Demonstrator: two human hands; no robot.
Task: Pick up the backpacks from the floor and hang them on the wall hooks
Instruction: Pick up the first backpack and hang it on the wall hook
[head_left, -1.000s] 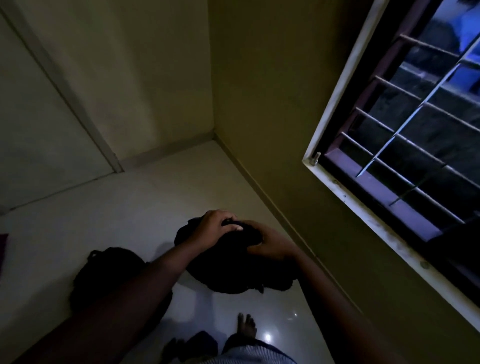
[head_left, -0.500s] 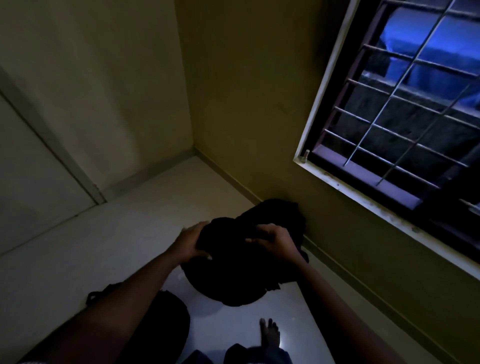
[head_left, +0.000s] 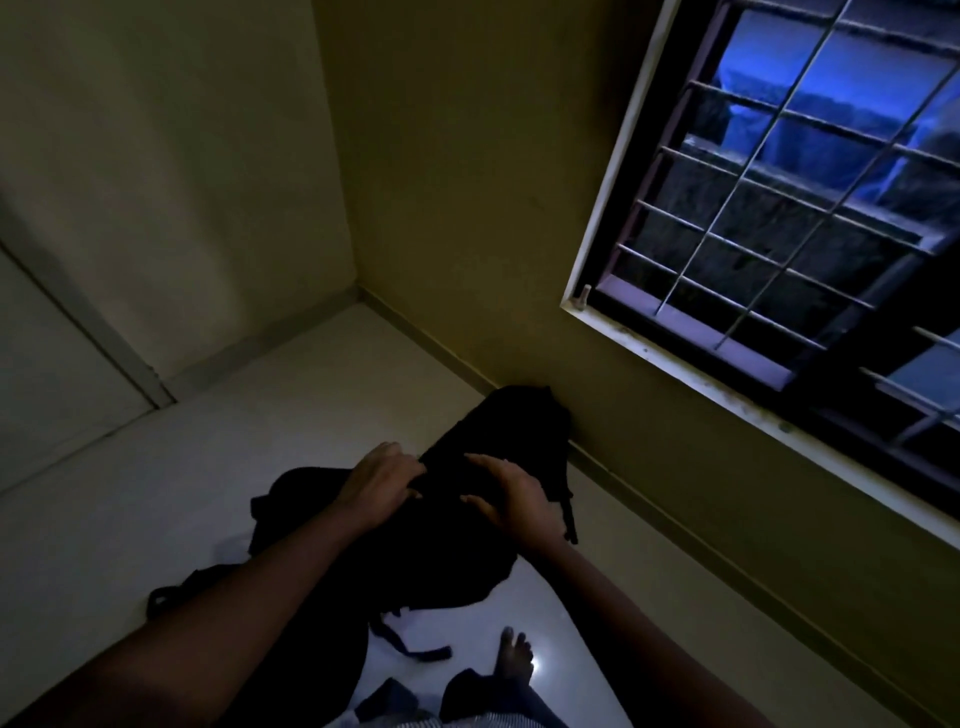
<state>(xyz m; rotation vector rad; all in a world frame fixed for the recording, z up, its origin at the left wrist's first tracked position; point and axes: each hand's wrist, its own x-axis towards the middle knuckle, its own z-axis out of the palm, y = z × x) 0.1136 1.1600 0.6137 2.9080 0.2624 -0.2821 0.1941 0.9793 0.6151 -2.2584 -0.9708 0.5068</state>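
Note:
A black backpack (head_left: 452, 551) is lifted off the pale floor in the dim room, close to the wall under the window. My left hand (head_left: 379, 480) grips its upper left side and my right hand (head_left: 511, 493) grips its upper right side. A loose strap (head_left: 410, 647) dangles below it. A second dark backpack (head_left: 182, 587) lies on the floor at lower left, mostly hidden by my left forearm. No wall hooks show in view.
A barred window (head_left: 779, 218) with a white frame fills the upper right wall. The room's corner (head_left: 358, 291) is ahead. A door frame (head_left: 104, 348) runs along the left wall. My bare foot (head_left: 514, 657) stands on the shiny floor (head_left: 208, 441).
Both hands have raised the black backpack higher off the floor and nearer the wall. The view has tilted up, showing more window and less of the second backpack.

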